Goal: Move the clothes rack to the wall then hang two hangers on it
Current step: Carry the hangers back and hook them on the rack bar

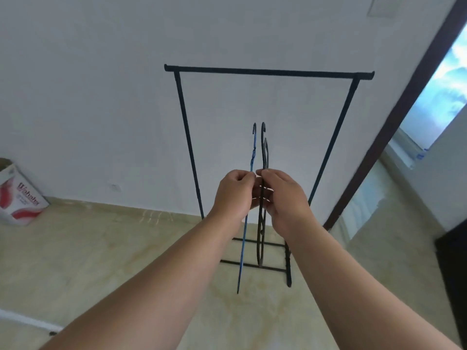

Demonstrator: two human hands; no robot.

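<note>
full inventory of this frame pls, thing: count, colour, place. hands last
clothes rack: 1, black, standing against the white wall, top bar bare
blue hanger: 1, blue, seen edge-on, held upright in front of the rack
dark hangers: apparently 2, black, edge-on and close together, right of the blue one
carton: 1, white with red print, on the floor at far left by the wall
wall: 1, white, behind the rack
floor: 1, beige tile
doorway frame: 1, dark brown, right of the rack
left hand: 1, grip closed on the blue hanger
right hand: 1, grip closed on the dark hangers
</note>
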